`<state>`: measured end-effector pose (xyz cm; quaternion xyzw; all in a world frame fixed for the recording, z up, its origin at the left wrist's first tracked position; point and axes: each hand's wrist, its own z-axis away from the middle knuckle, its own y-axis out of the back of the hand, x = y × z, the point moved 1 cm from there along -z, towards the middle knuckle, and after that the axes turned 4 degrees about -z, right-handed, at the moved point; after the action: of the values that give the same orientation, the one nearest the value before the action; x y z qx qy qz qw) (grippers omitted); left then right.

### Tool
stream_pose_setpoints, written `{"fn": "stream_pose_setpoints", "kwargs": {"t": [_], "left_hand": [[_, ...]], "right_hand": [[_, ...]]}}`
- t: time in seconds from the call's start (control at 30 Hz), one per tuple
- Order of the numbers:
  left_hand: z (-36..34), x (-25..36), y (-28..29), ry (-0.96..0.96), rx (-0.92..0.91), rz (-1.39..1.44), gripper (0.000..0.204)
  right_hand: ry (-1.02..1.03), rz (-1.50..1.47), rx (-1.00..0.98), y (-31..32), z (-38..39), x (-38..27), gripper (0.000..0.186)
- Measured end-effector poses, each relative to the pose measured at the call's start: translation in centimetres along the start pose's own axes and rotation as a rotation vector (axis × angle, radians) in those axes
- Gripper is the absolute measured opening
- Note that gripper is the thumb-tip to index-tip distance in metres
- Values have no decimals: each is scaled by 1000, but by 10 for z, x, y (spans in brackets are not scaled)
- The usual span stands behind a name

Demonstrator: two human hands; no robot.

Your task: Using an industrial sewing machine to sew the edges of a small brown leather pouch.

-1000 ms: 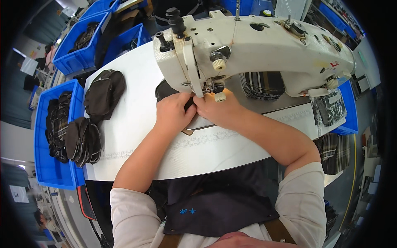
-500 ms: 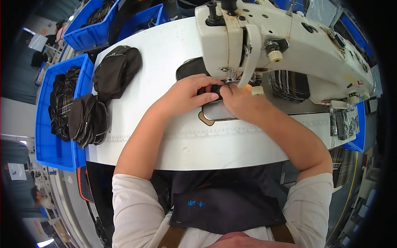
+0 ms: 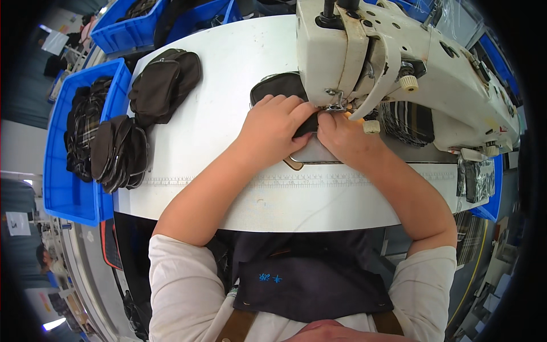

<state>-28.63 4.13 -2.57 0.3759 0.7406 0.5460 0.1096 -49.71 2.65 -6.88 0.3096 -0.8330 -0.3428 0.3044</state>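
Observation:
My left hand lies over a dark fabric pouch piece with a zippered edge, its fingers bent and pressing on it, thumb at the piece's lower part. My right hand is just right of it, fingers curled at the same piece beside the presser foot of a white sewing machine; its fingertips are partly hidden. Under both hands is a metal plate set in the white table.
Dark pouch stacks lie left, beside a blue bin of dark and plaid pieces. More blue bins stand behind. Folded plaid fabric sits under the machine arm; a plastic-wrapped packet is at right.
The view has shifted, putting the machine farther right. My left hand has moved from a pinch at the piece's near edge to fingers laid over it. My right hand stays near the needle.

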Motion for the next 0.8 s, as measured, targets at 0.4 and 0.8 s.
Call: {"fn": "stream_pose_setpoints", "kwargs": {"t": [0.4,0.8], "left_hand": [[-4,12,-8,-139,368,-245,28],[-4,8,-14,-104,417,-313,22]], "right_hand": [[-82,2,64,25,-15,-1,25],[-138,-29,52,29,-18,-2,21]]}}
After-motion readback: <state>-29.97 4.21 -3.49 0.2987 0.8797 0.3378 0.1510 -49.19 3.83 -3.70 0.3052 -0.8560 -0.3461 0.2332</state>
